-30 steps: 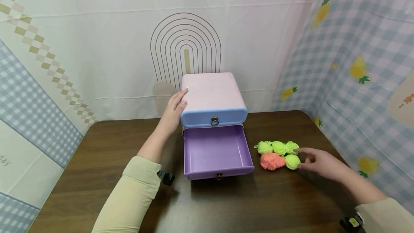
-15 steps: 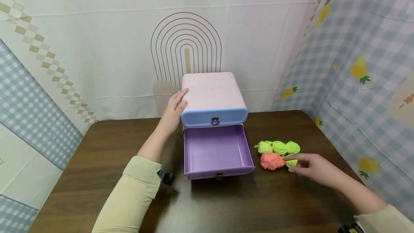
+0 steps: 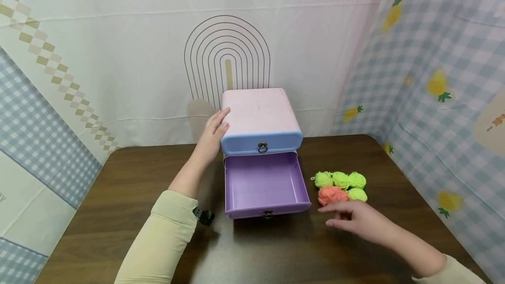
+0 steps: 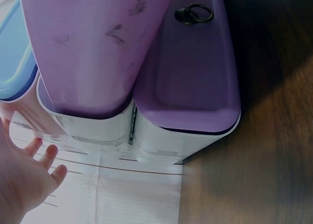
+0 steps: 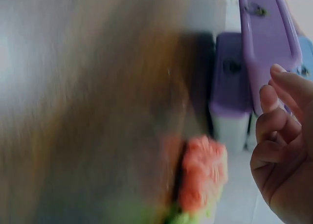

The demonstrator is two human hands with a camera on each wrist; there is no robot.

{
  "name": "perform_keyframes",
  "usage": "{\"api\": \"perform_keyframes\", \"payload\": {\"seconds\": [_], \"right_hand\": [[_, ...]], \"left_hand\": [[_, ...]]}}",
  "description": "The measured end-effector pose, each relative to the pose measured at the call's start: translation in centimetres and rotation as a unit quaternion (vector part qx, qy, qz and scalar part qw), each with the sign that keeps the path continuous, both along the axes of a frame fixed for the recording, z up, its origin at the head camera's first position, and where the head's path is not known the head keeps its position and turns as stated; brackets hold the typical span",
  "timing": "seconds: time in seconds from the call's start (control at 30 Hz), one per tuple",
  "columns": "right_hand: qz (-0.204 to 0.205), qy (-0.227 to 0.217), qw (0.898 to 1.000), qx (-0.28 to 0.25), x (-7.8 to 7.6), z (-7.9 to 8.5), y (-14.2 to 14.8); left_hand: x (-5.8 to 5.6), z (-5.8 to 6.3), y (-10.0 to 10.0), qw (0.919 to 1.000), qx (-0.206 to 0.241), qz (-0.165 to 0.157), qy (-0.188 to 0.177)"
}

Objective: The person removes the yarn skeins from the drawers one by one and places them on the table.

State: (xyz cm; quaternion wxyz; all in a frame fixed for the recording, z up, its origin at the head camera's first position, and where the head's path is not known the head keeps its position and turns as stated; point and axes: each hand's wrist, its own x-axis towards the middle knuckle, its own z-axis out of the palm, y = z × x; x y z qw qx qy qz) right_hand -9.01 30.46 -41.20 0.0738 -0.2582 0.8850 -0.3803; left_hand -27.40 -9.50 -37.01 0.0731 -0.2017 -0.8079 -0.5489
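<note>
My left hand (image 3: 208, 139) rests against the left side of a small drawer unit, with its fingertips at the edge of the pink top (image 3: 258, 111). Below a closed blue drawer (image 3: 240, 144), a purple drawer (image 3: 264, 183) is pulled out with nothing in it. My right hand (image 3: 364, 222) hovers over the table just in front of a coral ball of yarn (image 3: 331, 196), fingers loosely bent and holding nothing. In the right wrist view, that yarn (image 5: 201, 175) lies apart from the hand (image 5: 288, 141). Several lime-green yarn balls (image 3: 340, 180) sit together beside the coral one.
The unit stands on a dark wooden table (image 3: 150, 214) near its back edge. Another closed purple drawer (image 4: 195, 77) lies under the pulled-out one. Patterned cloth (image 3: 138, 56) hangs behind the table, and checked cloth (image 3: 422, 113) hangs along the right side.
My right hand has moved left and toward the front edge, from the green yarn balls past the coral one. The left hand, drawers and yarn stay where they were.
</note>
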Motion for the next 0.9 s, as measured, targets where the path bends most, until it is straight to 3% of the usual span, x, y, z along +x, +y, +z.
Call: {"api": "perform_keyframes", "payload": {"seconds": [0.3,0.6,0.8,0.9], "right_hand": [[0.044,0.001,0.999,-0.027,0.4,-1.5,-4.7],[0.045,-0.002,0.999,-0.025,-0.1,-2.7,-8.2],[0.05,0.019,0.998,-0.046,-0.2,-3.3,-9.4],[0.049,0.003,0.997,-0.058,-0.2,-3.4,-9.9]], "left_hand": [[-0.1,-0.1,-0.2,0.9999,-0.006,0.01,0.0],[-0.1,-0.2,0.0,0.9999,-0.006,0.006,0.006],[-0.2,-0.2,0.0,0.9999,-0.005,0.003,0.009],[-0.2,-0.3,0.0,0.9999,-0.007,0.003,0.007]]}}
